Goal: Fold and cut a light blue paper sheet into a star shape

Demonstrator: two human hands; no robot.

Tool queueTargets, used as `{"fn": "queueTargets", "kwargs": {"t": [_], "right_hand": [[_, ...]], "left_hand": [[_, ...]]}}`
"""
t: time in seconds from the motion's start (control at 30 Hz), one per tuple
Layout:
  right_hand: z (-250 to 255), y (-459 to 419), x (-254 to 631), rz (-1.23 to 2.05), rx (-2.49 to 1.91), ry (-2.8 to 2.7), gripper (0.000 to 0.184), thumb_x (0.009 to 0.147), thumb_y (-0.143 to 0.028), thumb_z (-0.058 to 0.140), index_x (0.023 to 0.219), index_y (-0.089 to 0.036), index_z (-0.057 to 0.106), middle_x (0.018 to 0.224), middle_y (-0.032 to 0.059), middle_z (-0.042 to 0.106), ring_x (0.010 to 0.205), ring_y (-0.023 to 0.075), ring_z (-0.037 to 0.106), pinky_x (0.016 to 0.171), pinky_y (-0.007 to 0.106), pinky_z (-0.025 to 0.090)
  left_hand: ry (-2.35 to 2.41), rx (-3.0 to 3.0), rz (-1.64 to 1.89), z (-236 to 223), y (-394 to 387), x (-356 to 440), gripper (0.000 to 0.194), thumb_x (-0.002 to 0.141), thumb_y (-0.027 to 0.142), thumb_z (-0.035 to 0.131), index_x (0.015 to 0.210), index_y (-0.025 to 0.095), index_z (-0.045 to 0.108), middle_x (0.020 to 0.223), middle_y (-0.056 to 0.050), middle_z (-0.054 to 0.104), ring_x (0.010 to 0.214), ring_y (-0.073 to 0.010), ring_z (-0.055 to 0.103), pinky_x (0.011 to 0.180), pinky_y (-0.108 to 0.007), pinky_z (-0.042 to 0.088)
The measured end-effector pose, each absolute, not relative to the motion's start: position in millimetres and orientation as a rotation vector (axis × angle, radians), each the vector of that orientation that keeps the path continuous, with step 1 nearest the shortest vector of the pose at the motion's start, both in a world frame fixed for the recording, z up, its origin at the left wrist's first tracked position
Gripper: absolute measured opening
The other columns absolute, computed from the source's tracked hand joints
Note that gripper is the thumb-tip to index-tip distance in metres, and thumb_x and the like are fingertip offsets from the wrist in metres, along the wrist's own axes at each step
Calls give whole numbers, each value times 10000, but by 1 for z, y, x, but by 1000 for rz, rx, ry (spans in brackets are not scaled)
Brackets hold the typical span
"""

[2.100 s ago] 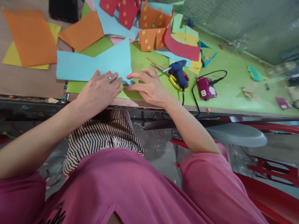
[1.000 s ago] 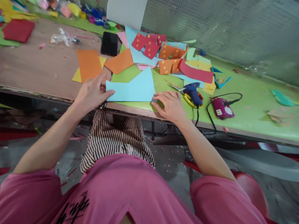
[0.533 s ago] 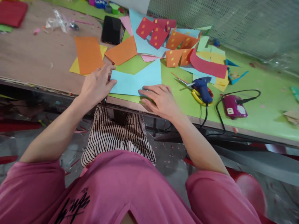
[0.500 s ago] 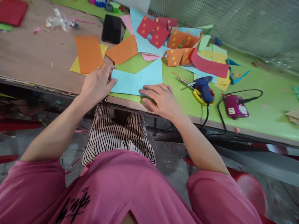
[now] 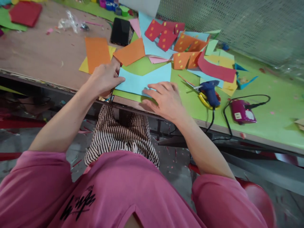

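Observation:
A light-blue sheet of paper (image 5: 144, 77) with a notched top edge lies on the green table cover, close to the front edge. My left hand (image 5: 106, 77) is closed at the sheet's left end, its thumb on top of the paper and its other fingers curled and partly hidden. Over the sheet's lower right corner, my right hand (image 5: 165, 98) rests with fingers spread and slightly bent, fingertips at the paper. An orange sheet (image 5: 129, 52) lies just beyond the blue one. To the right are a blue glue gun (image 5: 210, 91) and yellow-handled scissors (image 5: 203, 98).
A black phone (image 5: 120, 31) lies at the back. Red cut pieces with yellow squares (image 5: 167, 39) and similar orange pieces (image 5: 181, 60) stand behind the blue sheet. A purple box (image 5: 242, 111) with a black cable sits right. Another orange sheet (image 5: 97, 52) lies left.
The blue sheet has shifted slightly away from the table's front edge, showing more green below it. My left thumb now lies further onto the paper. The whole view has shifted a little.

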State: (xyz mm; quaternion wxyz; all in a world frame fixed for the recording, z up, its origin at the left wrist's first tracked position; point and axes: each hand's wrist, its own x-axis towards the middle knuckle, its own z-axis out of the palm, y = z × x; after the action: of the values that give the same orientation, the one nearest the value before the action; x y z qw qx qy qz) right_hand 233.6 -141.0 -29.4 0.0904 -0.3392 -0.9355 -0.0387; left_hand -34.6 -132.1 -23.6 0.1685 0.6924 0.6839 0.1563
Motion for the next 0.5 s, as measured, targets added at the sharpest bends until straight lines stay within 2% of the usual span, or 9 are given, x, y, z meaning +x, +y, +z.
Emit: {"fn": "queueTargets", "kwargs": {"t": [0.1,0.2,0.37,0.5], "right_hand": [[-30,-141,213,-152,-868,-2837,470,1077,-477,406,1470,-266,550,1509,100,589,1269,325,496,1017,479,328],[-33,-138,198,-123,-789,-2862,467,1088,-448,389,1467,-236,562,1470,122,613,1216,321,511,960,456,342],[-38,-134,195,-57,-808,-2833,485,1082,-472,413,1459,-223,588,1385,130,662,1158,317,520,902,433,357],[-39,-130,193,0,-842,-2810,489,1086,-486,388,1424,-221,621,1338,126,683,1144,319,531,909,440,375]], "left_hand": [[1937,1932,469,-25,-123,-37,282,818,423,610,955,188,687,992,-90,759,1005,-281,683,881,-390,464],[1870,1942,472,-22,-119,-38,194,805,383,636,857,200,671,857,-56,725,944,-238,650,832,-343,425],[1836,1945,431,-22,-113,-39,178,811,370,636,738,212,602,631,4,611,782,-180,565,745,-309,374],[1826,1945,523,-28,-107,-42,236,796,395,652,663,229,549,580,2,566,774,-200,574,721,-318,372]]}}
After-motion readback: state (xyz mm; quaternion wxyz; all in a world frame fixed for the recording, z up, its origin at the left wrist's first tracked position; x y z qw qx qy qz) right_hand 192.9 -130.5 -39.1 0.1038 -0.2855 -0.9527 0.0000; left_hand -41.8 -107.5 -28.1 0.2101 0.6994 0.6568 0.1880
